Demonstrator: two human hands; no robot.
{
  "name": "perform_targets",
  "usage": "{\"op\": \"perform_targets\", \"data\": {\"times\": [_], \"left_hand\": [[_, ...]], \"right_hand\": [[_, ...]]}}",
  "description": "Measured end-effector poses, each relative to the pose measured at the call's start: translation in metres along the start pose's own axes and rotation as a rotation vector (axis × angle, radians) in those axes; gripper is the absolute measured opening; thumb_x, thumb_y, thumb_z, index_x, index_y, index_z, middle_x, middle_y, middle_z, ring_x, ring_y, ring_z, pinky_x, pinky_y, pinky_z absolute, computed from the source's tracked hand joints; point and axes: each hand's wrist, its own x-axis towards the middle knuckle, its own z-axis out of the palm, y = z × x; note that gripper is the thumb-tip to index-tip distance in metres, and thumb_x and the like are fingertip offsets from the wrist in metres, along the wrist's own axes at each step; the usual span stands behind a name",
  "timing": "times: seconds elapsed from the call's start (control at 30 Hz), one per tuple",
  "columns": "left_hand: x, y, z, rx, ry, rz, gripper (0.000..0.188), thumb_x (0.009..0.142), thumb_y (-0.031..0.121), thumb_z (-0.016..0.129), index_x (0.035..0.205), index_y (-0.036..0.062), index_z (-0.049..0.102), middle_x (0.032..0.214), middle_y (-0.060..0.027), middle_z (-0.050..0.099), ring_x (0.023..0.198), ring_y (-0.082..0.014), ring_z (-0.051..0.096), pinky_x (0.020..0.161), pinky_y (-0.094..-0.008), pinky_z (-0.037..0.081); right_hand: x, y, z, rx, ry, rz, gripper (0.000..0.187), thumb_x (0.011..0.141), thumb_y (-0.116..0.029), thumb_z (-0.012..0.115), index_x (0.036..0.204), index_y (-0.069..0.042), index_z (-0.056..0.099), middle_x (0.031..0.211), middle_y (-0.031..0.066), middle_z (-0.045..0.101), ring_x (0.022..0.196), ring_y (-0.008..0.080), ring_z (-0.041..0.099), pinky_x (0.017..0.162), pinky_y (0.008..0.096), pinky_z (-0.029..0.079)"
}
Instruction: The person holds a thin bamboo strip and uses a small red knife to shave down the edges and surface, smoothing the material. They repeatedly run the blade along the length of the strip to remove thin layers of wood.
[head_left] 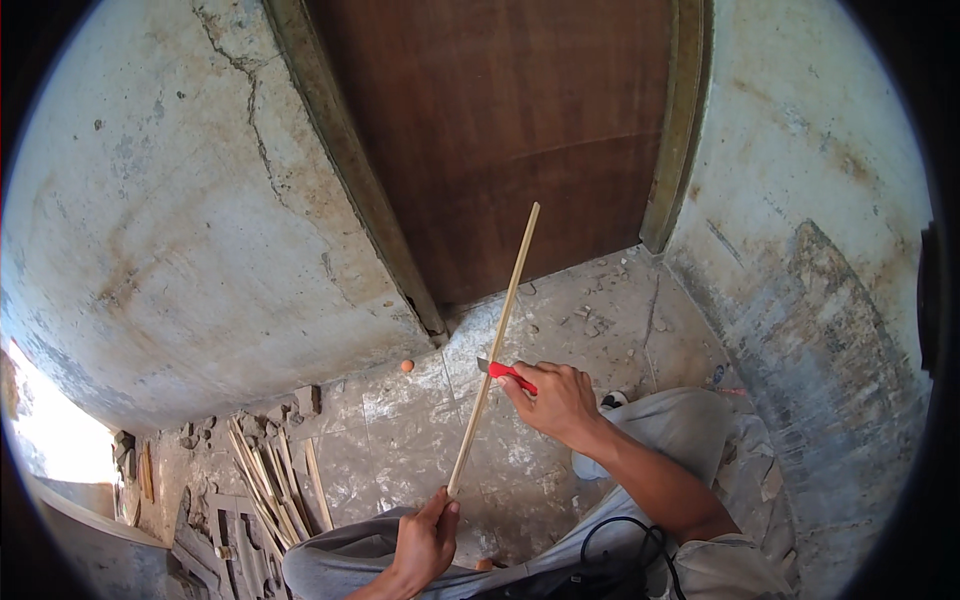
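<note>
A long, thin bamboo strip slants up and away from my lap toward the door. Its lower end is pinched in my left hand, fingers closed around it. My right hand grips a red utility knife, the thumb lying along the handle. The knife's short blade lies against the strip at about its middle. Part of the knife handle is hidden inside my right fist.
Several more bamboo strips lie in a pile on the dusty floor at the left, beside a grey slotted block. A small orange ball sits near the wall. Rubble lines the cracked wall; a brown door stands ahead.
</note>
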Motion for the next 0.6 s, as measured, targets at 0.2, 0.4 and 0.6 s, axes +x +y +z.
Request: {"op": "perform_targets", "data": {"times": [0.2,0.4,0.6], "left_hand": [[-0.027,-0.029,0.004,-0.216,0.131,0.144,0.026,0.104,0.024,0.051,0.105,0.0014,0.063,0.061,0.0028,0.041,0.053,-0.0058,0.032,0.046,-0.0243,0.026],[-0.048,-0.019,0.002,-0.137,0.087,-0.033,0.024,0.103,0.020,0.053,0.109,-0.0011,0.063,0.065,0.0037,0.038,0.059,-0.0064,0.032,0.048,-0.0268,0.027],[-0.061,-0.013,0.002,-0.158,0.188,0.027,0.025,0.102,0.023,0.054,0.103,0.0003,0.063,0.063,0.0002,0.038,0.057,-0.0067,0.032,0.047,-0.0275,0.027]], "right_hand": [[-0.006,-0.008,0.009,-0.002,-0.058,-0.076,0.035,0.093,-0.039,0.059,0.098,-0.007,0.072,0.073,0.0138,0.070,0.063,0.0338,0.069,0.055,0.0463,0.053],[-0.009,-0.013,0.011,-0.004,-0.104,-0.086,0.035,0.093,-0.039,0.058,0.098,-0.007,0.071,0.074,0.0137,0.070,0.063,0.0331,0.069,0.054,0.0469,0.053],[-0.005,-0.007,0.009,0.013,-0.067,-0.060,0.034,0.093,-0.039,0.059,0.099,-0.007,0.071,0.076,0.0148,0.070,0.066,0.0352,0.069,0.058,0.0476,0.053]]}}
